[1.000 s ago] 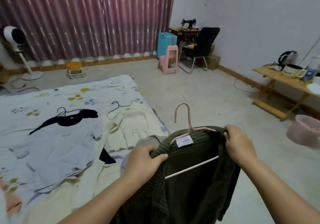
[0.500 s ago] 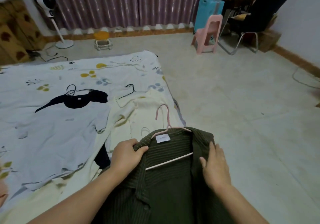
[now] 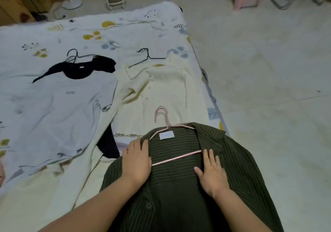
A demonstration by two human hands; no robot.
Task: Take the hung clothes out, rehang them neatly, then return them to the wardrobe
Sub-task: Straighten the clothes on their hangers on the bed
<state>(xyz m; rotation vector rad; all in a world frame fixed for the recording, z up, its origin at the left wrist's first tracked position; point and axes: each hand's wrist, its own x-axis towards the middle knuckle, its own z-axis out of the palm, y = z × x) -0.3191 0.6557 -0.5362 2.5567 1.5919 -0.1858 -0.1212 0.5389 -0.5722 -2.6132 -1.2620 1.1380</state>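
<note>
Fingers of the left hand (image 3: 137,161) and right hand (image 3: 211,173) lie spread flat on the green shirt (image 3: 238,163).

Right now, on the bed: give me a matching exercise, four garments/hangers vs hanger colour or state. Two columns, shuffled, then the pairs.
Column 1
1. green striped shirt
2. cream cardigan
3. light blue T-shirt
4. right hand

Column 2
A. lies flat with a black hanger at its collar, right of the T-shirt
B. on a pink hanger, both hands on it
C. fingers straight, pressing on cloth
D. overlies a dark garment at its neck

Pairs: 1-B, 2-A, 3-D, 4-C
</note>
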